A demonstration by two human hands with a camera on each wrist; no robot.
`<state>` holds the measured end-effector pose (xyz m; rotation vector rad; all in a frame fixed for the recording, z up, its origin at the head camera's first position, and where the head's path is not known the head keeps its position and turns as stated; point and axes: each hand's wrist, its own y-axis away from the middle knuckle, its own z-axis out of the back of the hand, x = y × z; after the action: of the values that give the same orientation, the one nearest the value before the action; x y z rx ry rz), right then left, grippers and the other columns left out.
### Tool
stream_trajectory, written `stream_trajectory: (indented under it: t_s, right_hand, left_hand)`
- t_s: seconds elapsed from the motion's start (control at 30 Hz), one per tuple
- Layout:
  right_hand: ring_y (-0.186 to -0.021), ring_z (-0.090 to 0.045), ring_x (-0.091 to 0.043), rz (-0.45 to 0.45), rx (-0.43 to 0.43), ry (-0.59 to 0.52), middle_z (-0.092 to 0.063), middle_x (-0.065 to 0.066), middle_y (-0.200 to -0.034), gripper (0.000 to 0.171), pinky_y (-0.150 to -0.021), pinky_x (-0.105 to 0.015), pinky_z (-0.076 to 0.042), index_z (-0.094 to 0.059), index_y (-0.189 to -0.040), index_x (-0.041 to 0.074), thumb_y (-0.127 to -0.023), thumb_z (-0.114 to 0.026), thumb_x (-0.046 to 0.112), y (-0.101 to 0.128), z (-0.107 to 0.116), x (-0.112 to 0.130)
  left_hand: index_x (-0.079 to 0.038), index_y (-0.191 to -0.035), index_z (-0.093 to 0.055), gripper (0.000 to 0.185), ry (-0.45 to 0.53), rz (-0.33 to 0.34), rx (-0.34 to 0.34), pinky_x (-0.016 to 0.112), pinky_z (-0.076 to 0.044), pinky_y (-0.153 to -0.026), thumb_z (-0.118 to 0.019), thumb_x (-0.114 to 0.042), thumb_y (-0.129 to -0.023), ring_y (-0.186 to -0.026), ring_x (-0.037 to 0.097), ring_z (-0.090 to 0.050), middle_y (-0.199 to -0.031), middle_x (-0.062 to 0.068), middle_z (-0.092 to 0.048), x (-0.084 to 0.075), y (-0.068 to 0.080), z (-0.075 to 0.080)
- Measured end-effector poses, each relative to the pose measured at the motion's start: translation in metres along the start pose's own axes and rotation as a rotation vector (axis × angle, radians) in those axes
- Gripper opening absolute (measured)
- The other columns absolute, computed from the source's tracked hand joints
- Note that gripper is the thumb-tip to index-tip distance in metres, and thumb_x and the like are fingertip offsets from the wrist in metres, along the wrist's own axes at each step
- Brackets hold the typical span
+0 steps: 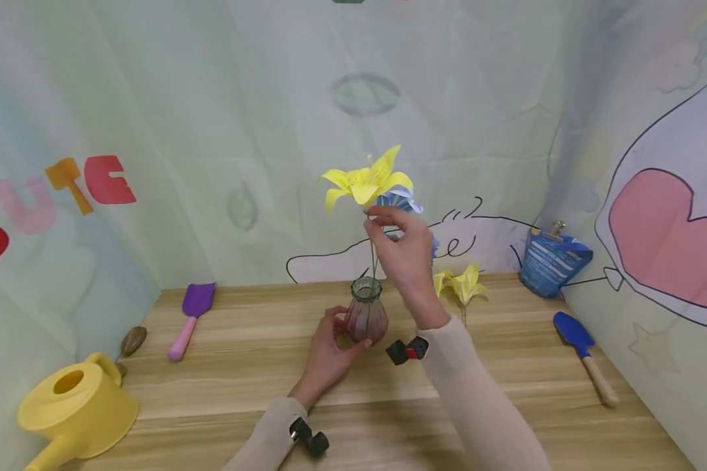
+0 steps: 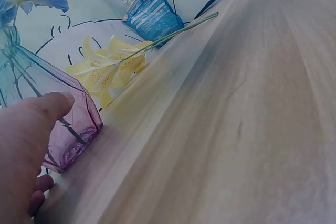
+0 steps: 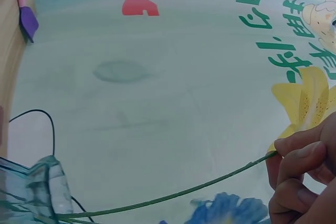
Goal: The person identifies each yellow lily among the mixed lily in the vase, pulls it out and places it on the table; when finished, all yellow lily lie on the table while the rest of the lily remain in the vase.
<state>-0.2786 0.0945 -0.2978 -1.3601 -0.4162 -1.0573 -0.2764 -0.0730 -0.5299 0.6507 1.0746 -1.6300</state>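
Note:
A yellow lily (image 1: pixel 364 184) stands upright above a ribbed glass vase (image 1: pixel 368 319), tinted green at the neck and pink-purple below. Just under the bloom, my right hand (image 1: pixel 405 256) pinches its thin green stem (image 3: pixel 173 195) between thumb and fingertips. That stem runs down into the vase mouth. My left hand (image 1: pixel 328 358) holds the vase low on its body, the thumb (image 2: pixel 59 104) against the glass. Behind my right hand is a blue flower (image 1: pixel 402 198), partly hidden. Through the glass in the left wrist view, dark stems reach toward the bottom.
Another yellow lily stem (image 1: pixel 464 286) lies to the right. Farther right are a clipped blue bag (image 1: pixel 554 261) and a blue trowel (image 1: pixel 576 332) with a wooden handle. At left sit a purple shovel (image 1: pixel 198 299), brown stones (image 1: pixel 133 341) and a yellow watering can (image 1: pixel 82 412). Printed curtains enclose the wooden table.

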Motion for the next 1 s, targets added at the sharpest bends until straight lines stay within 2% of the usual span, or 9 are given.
stream_trajectory:
  t_s: [0.13, 0.43, 0.6, 0.73, 0.83, 1.0]
  right_hand:
    - [-0.107, -0.075, -0.024, 0.018, -0.031, -0.031, -0.082, -0.010, -0.113, 0.020, -0.078, -0.036, -0.063, -0.082, -0.117, 0.011, -0.099, -0.074, 0.017, -0.001, 0.008, 0.005]
    - [-0.106, -0.075, -0.020, -0.011, -0.086, -0.051, -0.082, -0.012, -0.108, 0.020, -0.075, -0.025, -0.059, -0.082, -0.116, 0.010, -0.098, -0.075, 0.016, 0.004, 0.029, -0.001]
    - [-0.101, -0.069, -0.011, -0.113, -0.148, -0.065, -0.080, -0.013, -0.101, 0.020, -0.069, -0.019, -0.053, -0.082, -0.116, 0.009, -0.098, -0.074, 0.014, 0.017, 0.048, -0.018]
    - [-0.077, -0.062, -0.009, -0.211, -0.162, -0.088, -0.077, -0.005, -0.096, 0.020, -0.056, -0.019, -0.048, -0.081, -0.117, 0.010, -0.099, -0.073, 0.015, 0.026, 0.063, -0.034]
    - [-0.058, -0.050, -0.008, -0.292, -0.168, -0.100, -0.072, 0.005, -0.094, 0.020, -0.048, -0.019, -0.044, -0.080, -0.118, 0.012, -0.100, -0.073, 0.018, 0.031, 0.075, -0.046]
    - [-0.054, -0.044, -0.005, -0.400, -0.174, -0.091, -0.071, 0.012, -0.090, 0.022, -0.047, -0.018, -0.040, -0.079, -0.119, 0.011, -0.100, -0.073, 0.020, 0.035, 0.094, -0.065]
  left_hand:
    - [-0.020, -0.146, -0.049, 0.078, -0.005, -0.009, 0.002, 0.045, -0.057, -0.104, -0.092, -0.033, -0.083, -0.115, 0.023, -0.066, -0.124, 0.010, -0.069, 0.001, 0.000, 0.000]
    - [-0.021, -0.147, -0.047, 0.078, -0.020, -0.010, 0.014, 0.046, -0.056, -0.103, -0.092, -0.032, -0.084, -0.116, 0.024, -0.066, -0.125, 0.009, -0.068, -0.001, -0.001, 0.001]
    - [-0.023, -0.145, -0.049, 0.078, -0.016, 0.017, 0.014, 0.045, -0.055, -0.103, -0.093, -0.034, -0.081, -0.113, 0.022, -0.064, -0.121, 0.008, -0.067, 0.000, -0.002, -0.001]
    - [-0.026, -0.145, -0.049, 0.079, 0.001, 0.038, 0.010, 0.048, -0.055, -0.105, -0.094, -0.036, -0.080, -0.113, 0.023, -0.064, -0.120, 0.008, -0.067, -0.001, -0.003, -0.001]
    - [-0.027, -0.146, -0.049, 0.080, 0.012, 0.050, 0.016, 0.050, -0.055, -0.107, -0.094, -0.037, -0.081, -0.114, 0.024, -0.065, -0.121, 0.008, -0.067, -0.001, -0.003, 0.000]
    - [-0.026, -0.148, -0.048, 0.081, 0.001, 0.049, 0.025, 0.050, -0.055, -0.108, -0.093, -0.039, -0.082, -0.115, 0.024, -0.065, -0.123, 0.009, -0.066, -0.001, -0.002, -0.001]
